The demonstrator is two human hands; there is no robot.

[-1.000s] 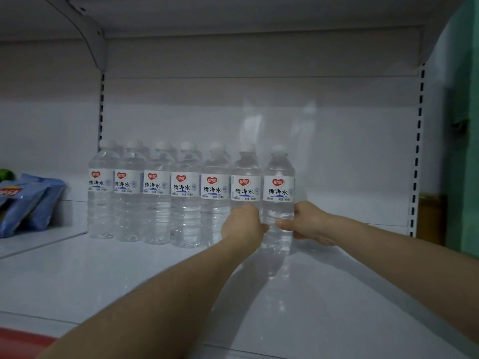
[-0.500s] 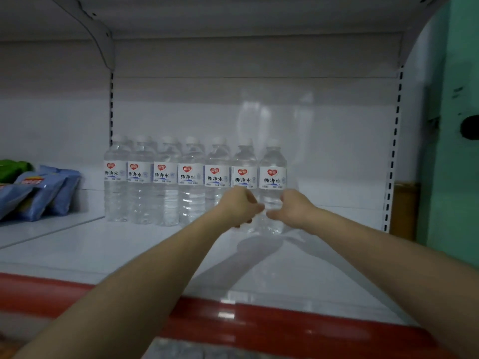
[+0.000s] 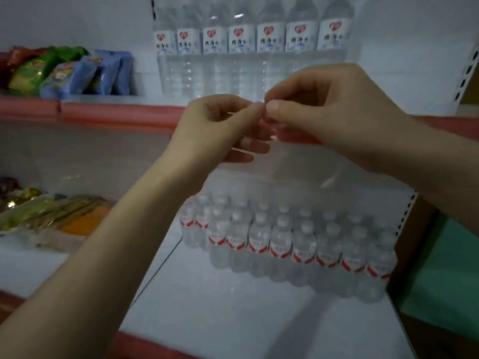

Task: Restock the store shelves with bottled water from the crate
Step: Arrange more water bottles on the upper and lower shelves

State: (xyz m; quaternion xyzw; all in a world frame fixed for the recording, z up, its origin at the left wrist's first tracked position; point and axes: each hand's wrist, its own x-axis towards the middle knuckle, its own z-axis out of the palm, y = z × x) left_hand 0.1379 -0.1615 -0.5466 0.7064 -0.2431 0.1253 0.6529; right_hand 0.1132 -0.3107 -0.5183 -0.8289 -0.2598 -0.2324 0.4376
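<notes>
Bottles at twelve o'clock stand released; left hand and right hand, withdrawn, curl empty, fingertips touching; fetch more.

Clear bottles bear white labels with red hearts

Two shelves, one above the other.
On the upper shelf, a row of bottles with bags to its left; on the lower shelf, small bottles at the right, packets at the left.
</notes>
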